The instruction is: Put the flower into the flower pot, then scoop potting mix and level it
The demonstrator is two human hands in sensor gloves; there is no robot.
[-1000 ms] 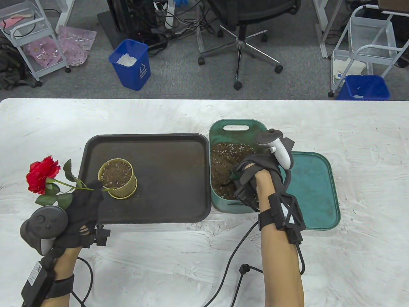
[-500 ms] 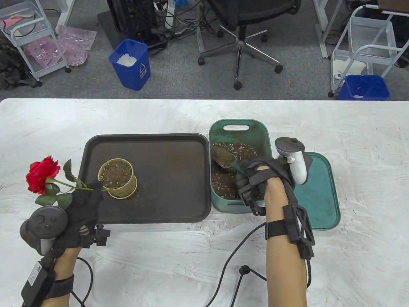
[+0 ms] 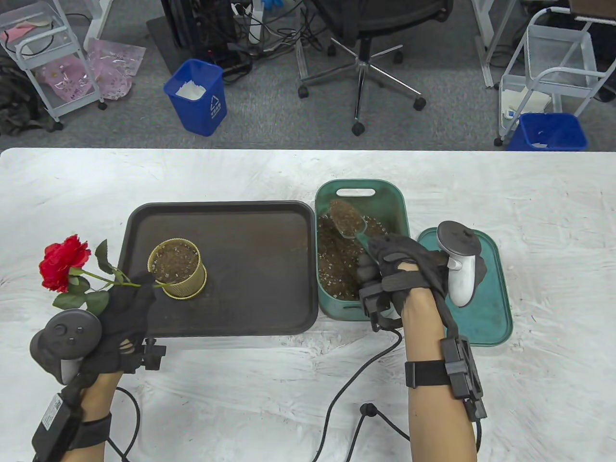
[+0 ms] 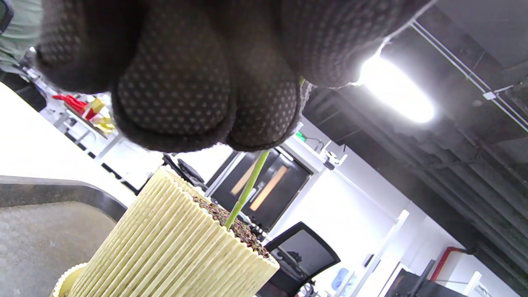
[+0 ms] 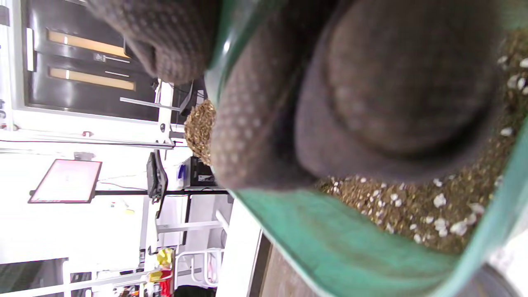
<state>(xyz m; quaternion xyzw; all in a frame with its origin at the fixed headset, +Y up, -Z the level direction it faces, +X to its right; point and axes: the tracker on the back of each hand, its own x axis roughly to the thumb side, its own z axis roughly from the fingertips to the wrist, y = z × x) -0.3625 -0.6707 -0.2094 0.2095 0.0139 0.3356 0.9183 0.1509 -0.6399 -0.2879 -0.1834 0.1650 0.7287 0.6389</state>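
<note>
My left hand [image 3: 126, 303] pinches the green stem of a red rose [image 3: 64, 262]; the stem [image 4: 246, 189] runs down into the mix of the ribbed yellow flower pot [image 3: 177, 268] [image 4: 173, 247], and the bloom leans out to the left. My right hand [image 3: 392, 262] grips the handle of a clear green scoop [image 3: 346, 221], heaped with potting mix and lifted over the green bin [image 3: 358, 185] of mix [image 5: 412, 206]. In the right wrist view my fingers [image 5: 371, 103] fill most of the frame and the loaded scoop [image 5: 200, 130] shows at their left.
The pot stands on a dark tray [image 3: 250, 274] left of the bin. The bin's green lid [image 3: 486, 288] lies flat at the bin's right. A cable [image 3: 356, 380] trails over the white table [image 3: 288, 399]. Beyond the table are blue waste bins, a chair and carts.
My right hand has drawn back to the right and raised the scoop, full of mix, out of the bin's soil. My left hand and the rose have not moved.
</note>
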